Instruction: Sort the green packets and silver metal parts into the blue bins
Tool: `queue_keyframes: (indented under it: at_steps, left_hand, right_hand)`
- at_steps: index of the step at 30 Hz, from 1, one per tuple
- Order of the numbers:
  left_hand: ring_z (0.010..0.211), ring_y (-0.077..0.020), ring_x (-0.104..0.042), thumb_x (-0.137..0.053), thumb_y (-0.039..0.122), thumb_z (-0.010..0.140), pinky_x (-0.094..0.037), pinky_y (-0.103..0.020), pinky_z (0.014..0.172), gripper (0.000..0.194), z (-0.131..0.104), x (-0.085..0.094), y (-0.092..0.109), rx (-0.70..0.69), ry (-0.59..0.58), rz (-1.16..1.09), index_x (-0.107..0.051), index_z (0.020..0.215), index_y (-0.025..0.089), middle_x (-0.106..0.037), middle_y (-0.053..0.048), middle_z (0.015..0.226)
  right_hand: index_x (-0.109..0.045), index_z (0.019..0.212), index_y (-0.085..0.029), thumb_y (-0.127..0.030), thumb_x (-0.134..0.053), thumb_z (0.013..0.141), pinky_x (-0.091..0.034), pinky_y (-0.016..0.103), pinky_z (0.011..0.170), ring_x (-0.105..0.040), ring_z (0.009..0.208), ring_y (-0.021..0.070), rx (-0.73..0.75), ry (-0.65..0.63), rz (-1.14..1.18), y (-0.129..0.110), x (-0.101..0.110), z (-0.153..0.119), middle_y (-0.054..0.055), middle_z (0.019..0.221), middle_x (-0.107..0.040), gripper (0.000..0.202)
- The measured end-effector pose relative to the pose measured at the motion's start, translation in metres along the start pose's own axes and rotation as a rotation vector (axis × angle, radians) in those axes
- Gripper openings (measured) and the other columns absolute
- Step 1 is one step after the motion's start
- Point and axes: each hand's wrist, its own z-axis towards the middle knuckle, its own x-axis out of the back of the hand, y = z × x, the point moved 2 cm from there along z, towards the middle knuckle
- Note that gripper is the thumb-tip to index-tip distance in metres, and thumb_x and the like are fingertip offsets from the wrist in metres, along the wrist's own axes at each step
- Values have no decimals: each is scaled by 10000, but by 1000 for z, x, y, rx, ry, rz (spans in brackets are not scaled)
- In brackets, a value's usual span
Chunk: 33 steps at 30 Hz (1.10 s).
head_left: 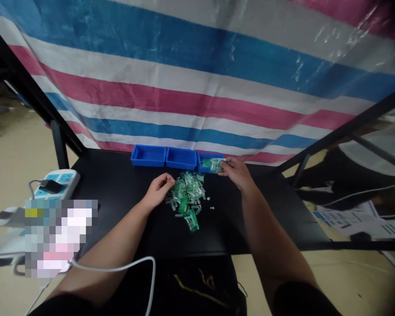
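A pile of small green-and-clear plastic packets lies on the black table, with small loose pieces around its lower edge. My left hand is at the pile's left side, fingers curled and pressed together; whatever they hold is too small to make out. Over the right blue bin, my right hand pinches a clear and green packet at the bin's right end. More green packets lie inside that bin. The middle blue bin and left blue bin stand beside it in a row, with nothing visible inside.
A power strip with plugs and a blurred-out object are at the table's left edge. A white cable runs across near my left forearm. Behind the bins hangs a striped sheet. Black frame bars flank the table.
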Motion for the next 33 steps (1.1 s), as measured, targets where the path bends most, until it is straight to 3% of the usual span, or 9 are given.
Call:
queue_keyframes:
  at_steps: [4, 6, 9, 12, 16, 21, 28, 33]
  left_hand:
    - [642, -122, -441, -654, 446, 913, -344, -249, 607, 278, 1, 0, -5, 2, -5, -4, -620, 867, 173, -527, 21, 717]
    - [629, -120, -429, -647, 451, 918, -332, -248, 594, 286, 1, 0, -8, 10, -5, -4, -615, 856, 174, -510, 26, 696]
    - [589, -115, -391, -603, 494, 943, -302, -247, 562, 335, 2, 1, -9, 42, 0, -45, -603, 842, 175, -460, 41, 638]
    - [576, -115, -392, -591, 531, 939, -309, -246, 558, 374, 3, 2, -6, 53, 19, -109, -604, 836, 172, -453, 43, 613]
    - [569, -113, -395, -618, 542, 918, -309, -243, 554, 385, 4, 3, -4, 52, 36, -132, -616, 822, 170, -456, 41, 602]
    - [571, -115, -393, -610, 534, 931, -304, -245, 553, 375, 6, 2, -9, 52, 23, -140, -620, 836, 172, -455, 40, 608]
    - [580, -116, -399, -594, 523, 944, -306, -250, 565, 374, 6, 1, -10, 57, 4, -132, -625, 844, 164, -456, 39, 617]
    - [579, -115, -399, -601, 515, 941, -303, -251, 564, 363, 5, 1, -9, 65, 7, -133, -619, 840, 167, -458, 38, 621]
  right_hand:
    - [-622, 773, -204, -448, -862, 658, -650, 333, 705, -614, 680, 142, 1, 12, -76, -5, 1, 42, -35, 689, -574, 361]
    - [-643, 771, -191, -380, -851, 680, -595, 262, 609, -582, 618, 119, -80, -14, -138, -6, -3, 57, -38, 661, -581, 295]
    - [-659, 741, -167, -274, -842, 692, -447, 203, 448, -495, 493, 92, -210, -75, -197, -4, -14, 70, -44, 558, -557, 217]
    - [-642, 675, -154, -186, -829, 703, -423, 203, 434, -469, 441, 83, -268, -134, -196, -3, -26, 79, -44, 497, -533, 192]
    - [-629, 719, -166, -115, -816, 715, -528, 231, 527, -548, 468, 102, -302, -143, -180, -4, -32, 86, -39, 536, -580, 194]
    - [-627, 883, -182, -67, -747, 751, -582, 249, 586, -636, 541, 128, -308, -125, -168, -8, -17, 87, -28, 636, -635, 212]
    - [-526, 983, -226, -58, -694, 733, -523, 211, 520, -556, 474, 107, -303, -100, -185, -6, -11, 80, -88, 533, -514, 345]
    - [-564, 859, -212, -56, -642, 729, -496, 218, 517, -508, 472, 98, -280, -160, -167, -7, -18, 78, -68, 545, -502, 218]
